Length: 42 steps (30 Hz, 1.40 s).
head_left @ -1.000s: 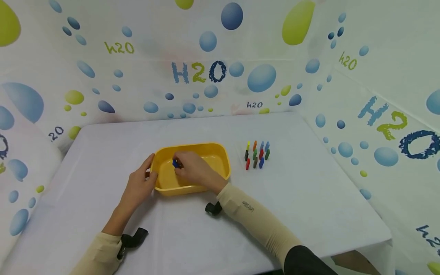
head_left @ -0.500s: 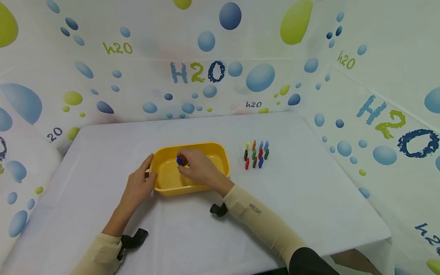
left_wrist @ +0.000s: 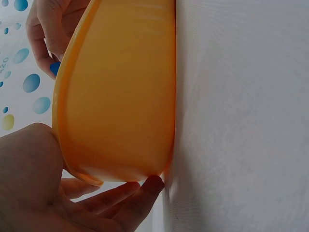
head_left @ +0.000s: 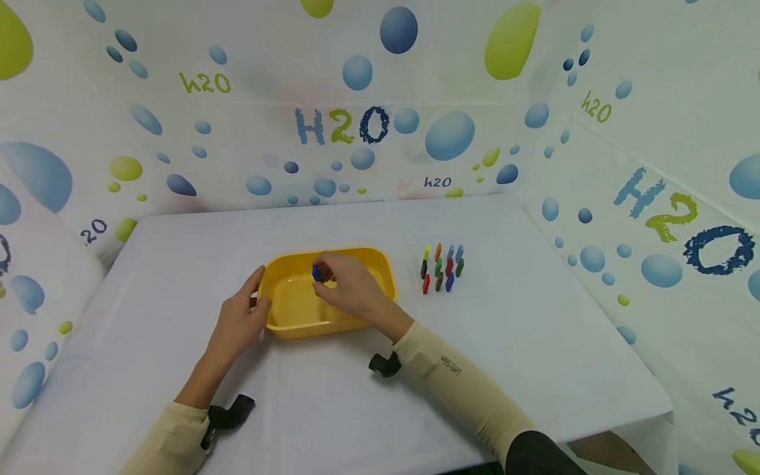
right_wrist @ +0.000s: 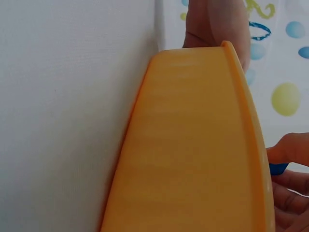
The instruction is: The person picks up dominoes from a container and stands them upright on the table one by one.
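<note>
A yellow plastic tray [head_left: 297,322] with a raised rim stands on the white-covered table. My left hand [head_left: 244,313] holds its left end, with the thumb by the near corner and the fingers round the outside of the wall; in the left wrist view the fingertips [left_wrist: 153,182] touch the wall low down. Over the inside of the tray, my right hand [head_left: 350,287] pinches a small dark blue block [head_left: 317,272] between thumb and fingers. In the right wrist view that hand shows past the rim, with part of the block in its grip.
Right of the tray, several small coloured blocks [head_left: 439,266] stand upright in rows: yellow, orange, blue, black, green, red and brown. The white cloth [head_left: 534,316] covers the table out to its right edge. A patterned curtain [head_left: 249,145] hangs behind.
My right hand, with the blue block, has moved a little to the right and away from me over the tray. My left hand has stayed on the tray's left end.
</note>
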Available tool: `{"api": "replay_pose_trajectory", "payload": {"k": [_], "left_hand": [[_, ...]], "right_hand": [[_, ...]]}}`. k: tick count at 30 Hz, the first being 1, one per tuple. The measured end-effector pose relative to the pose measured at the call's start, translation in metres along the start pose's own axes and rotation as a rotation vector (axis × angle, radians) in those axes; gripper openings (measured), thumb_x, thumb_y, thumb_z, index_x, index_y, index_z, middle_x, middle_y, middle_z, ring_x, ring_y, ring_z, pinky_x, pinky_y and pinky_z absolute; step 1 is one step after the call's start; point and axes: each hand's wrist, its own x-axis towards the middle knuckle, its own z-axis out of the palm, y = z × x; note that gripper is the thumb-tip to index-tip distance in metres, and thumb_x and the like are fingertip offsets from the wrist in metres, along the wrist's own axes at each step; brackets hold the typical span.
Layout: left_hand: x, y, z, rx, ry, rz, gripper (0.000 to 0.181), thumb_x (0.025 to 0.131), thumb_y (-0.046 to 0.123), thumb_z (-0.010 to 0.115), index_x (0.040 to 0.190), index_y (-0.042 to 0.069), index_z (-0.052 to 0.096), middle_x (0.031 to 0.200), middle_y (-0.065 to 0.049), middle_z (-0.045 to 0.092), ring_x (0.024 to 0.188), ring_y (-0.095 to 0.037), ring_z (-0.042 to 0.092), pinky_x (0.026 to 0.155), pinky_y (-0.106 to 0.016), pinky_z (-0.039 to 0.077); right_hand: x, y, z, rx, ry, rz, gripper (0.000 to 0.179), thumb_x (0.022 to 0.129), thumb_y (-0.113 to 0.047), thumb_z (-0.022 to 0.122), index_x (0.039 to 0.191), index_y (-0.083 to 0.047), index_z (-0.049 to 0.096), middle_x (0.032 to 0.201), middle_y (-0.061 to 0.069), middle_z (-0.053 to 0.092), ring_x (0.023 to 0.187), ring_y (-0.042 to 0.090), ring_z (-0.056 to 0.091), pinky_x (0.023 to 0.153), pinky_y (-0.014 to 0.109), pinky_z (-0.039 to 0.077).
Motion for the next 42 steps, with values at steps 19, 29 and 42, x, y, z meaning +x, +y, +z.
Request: {"api": "replay_pose_trajectory", "payload": {"k": [19,29,42], "left_hand": [[-0.002,0.002,0.0,0.0,-0.002,-0.003,0.064,0.105,0.012,0.044,0.165,0.004,0.024,0.151,-0.033,0.046,0.121,-0.052,0.058,0.091,-0.057,0.057],[-0.002,0.001,-0.001,0.001,-0.004,-0.002,0.064,0.104,0.012,0.043,0.165,0.004,0.023,0.151,-0.032,0.046,0.121,-0.053,0.058,0.093,-0.058,0.055],[-0.001,0.0,-0.001,0.008,-0.003,-0.002,0.064,0.105,0.013,0.043,0.165,0.003,0.023,0.151,-0.033,0.046,0.121,-0.052,0.058,0.093,-0.058,0.055]], "right_hand": [[-0.018,0.01,-0.023,0.06,0.081,0.032,0.032,0.093,-0.005,0.076,0.121,0.005,0.064,0.106,0.01,0.069,0.093,0.029,0.069,0.088,0.04,0.059],[-0.031,0.022,-0.028,0.034,0.163,0.051,0.03,0.091,-0.004,0.078,0.118,0.002,0.066,0.102,0.007,0.07,0.09,0.024,0.069,0.085,0.037,0.06],[-0.045,0.031,-0.037,0.026,0.228,0.071,0.032,0.09,-0.004,0.079,0.119,0.002,0.066,0.104,0.008,0.071,0.09,0.019,0.067,0.085,0.033,0.06]]}}
